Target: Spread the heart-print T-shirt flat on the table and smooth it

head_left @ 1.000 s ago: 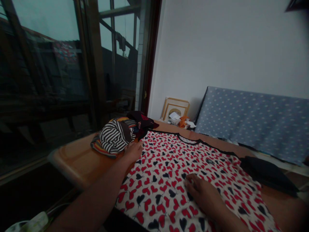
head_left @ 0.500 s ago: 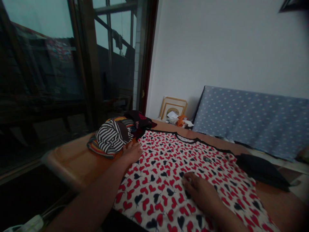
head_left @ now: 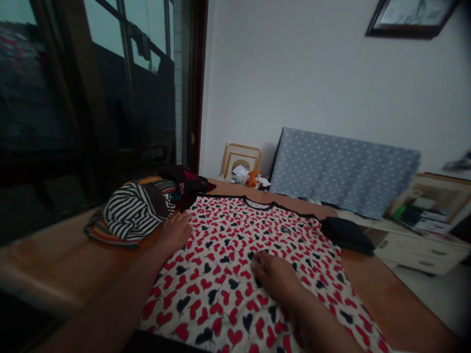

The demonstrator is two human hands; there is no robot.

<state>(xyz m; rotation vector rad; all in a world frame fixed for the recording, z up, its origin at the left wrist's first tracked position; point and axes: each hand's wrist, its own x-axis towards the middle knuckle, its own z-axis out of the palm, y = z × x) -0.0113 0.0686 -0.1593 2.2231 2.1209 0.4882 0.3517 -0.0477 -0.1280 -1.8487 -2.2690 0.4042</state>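
Note:
A sleeveless-looking shirt (head_left: 228,274), white with red and dark hearts and black trim, lies spread out on a wooden table (head_left: 371,274), its neckline at the far side. My left hand (head_left: 175,231) lies flat at the shirt's left edge, fingers stretched out beside the striped clothes. On the middle of the shirt rests my right hand (head_left: 274,274), palm down with loosely bent fingers; nothing shows in its grasp. A black-and-white striped garment (head_left: 134,211) sits bundled on other striped cloth, left of my left hand.
A dark cap-like item (head_left: 187,180) lies behind the striped bundle. Folded black cloth (head_left: 346,235) is at the table's right. Beyond stand a picture frame (head_left: 241,159), a blue dotted cover (head_left: 338,171) and a white drawer cabinet (head_left: 423,250). A glass door (head_left: 125,98) is at left.
My view has turned right, bringing the cabinet and wall picture into sight. Both hands stay in nearly the same places on the shirt, which looks unchanged.

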